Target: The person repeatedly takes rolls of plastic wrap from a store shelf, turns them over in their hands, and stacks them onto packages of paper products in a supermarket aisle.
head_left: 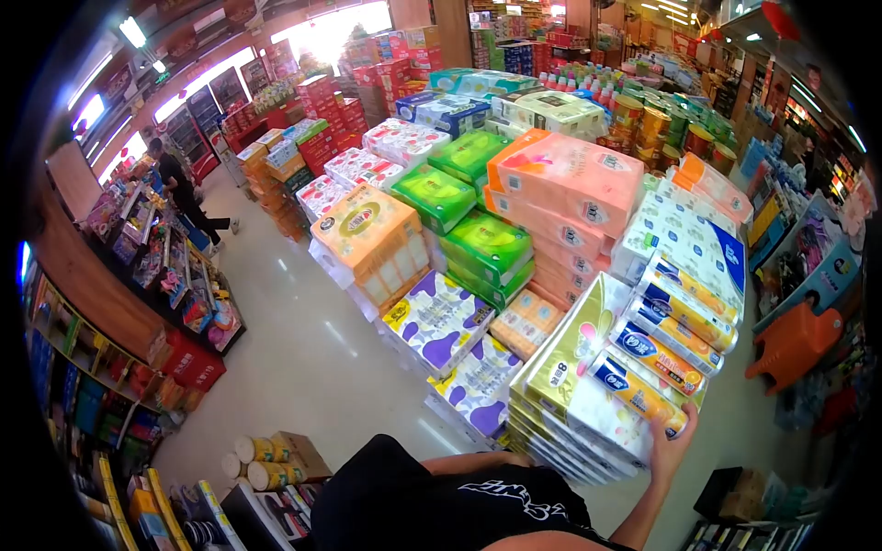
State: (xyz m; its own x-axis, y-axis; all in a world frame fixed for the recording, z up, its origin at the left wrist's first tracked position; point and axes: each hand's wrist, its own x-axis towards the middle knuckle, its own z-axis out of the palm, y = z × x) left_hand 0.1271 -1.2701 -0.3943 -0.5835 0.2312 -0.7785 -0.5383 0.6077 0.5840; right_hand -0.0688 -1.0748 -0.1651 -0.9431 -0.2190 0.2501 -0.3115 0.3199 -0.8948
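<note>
My right hand (672, 446) is at the near end of a blue-and-yellow wrapped roll (637, 393), its thumb and fingers around that end. Several similar rolls (659, 354) lie side by side behind it, on top of a tall stack of white-and-gold tissue packs (562, 365). My left forearm (473, 462) reaches along the front of my black shirt toward the stack's lower left side. The left hand itself is hidden there. White-and-purple tissue packs (439, 321) sit left of the stack, and a white-and-blue toilet roll pack (680, 241) lies behind the rolls.
Orange (366, 230), green (487, 246) and pink tissue packs (574, 179) form a large display ahead. An orange stool (795, 344) stands to the right. Shelves (175, 248) line the left of the shiny floor aisle (303, 349), where a person in dark clothes (179, 188) walks.
</note>
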